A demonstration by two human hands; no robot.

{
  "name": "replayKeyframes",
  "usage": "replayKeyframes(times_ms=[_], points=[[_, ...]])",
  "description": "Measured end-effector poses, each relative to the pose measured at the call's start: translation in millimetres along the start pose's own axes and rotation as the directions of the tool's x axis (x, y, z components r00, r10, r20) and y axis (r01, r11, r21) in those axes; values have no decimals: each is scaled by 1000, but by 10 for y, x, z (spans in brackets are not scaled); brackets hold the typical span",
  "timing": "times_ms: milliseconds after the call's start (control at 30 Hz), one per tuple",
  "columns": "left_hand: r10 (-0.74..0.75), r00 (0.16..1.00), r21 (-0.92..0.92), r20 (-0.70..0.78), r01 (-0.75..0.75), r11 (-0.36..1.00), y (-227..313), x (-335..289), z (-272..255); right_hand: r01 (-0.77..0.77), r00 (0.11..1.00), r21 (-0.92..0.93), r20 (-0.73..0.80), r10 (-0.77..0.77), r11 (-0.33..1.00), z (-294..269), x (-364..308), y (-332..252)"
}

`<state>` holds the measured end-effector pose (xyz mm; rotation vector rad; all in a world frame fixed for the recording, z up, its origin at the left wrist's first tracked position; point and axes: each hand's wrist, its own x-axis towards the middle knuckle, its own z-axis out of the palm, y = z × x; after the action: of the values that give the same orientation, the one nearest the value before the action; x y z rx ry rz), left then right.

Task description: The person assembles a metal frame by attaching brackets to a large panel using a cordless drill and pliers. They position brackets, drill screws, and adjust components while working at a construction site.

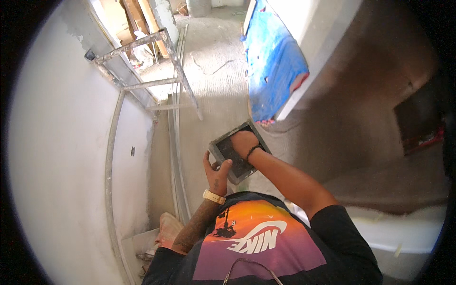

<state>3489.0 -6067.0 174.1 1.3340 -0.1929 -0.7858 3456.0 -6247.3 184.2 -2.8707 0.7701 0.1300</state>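
A grey, open-topped rectangular box (219, 154) with a dark inside is held tilted in front of my body. My left hand (217, 176) grips its near left corner, thumb at the rim and fingers along the outer side. Reaching into the box from the right, my right hand (244, 142) looks curled up, with its fingertips out of sight. Whatever those fingers hold, if anything, is hidden. A pale watch (214, 196) is on my left wrist and a dark beaded bracelet (253, 151) on my right.
A stained metal frame (152, 84) leans by the white wall (71, 156) on the left. Long pale strips (175, 142) run along the floor there. Blue sheeting (273, 66) covers something beside a white column ahead. At right lies a dark opening or panel (420, 116).
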Motion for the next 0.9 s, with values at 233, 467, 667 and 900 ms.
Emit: replayKeyframes(times_ms=[233,467,667,900], points=[[-42,999,-81,22,44,996,247,2035,692,64,996,3,-62,-63,998,-68,1993,985],[-6,998,42,70,3,999,648,4420,1204,49,999,-47,13,-48,998,-385,4024,1876],[-100,995,-44,26,101,994,1438,6104,1663,-148,986,134,93,136,980,-1549,5349,2171],[-69,998,-387,3,65,920,1665,8204,1666,-448,892,765,350,-286,-462,-2050,7205,3127]])
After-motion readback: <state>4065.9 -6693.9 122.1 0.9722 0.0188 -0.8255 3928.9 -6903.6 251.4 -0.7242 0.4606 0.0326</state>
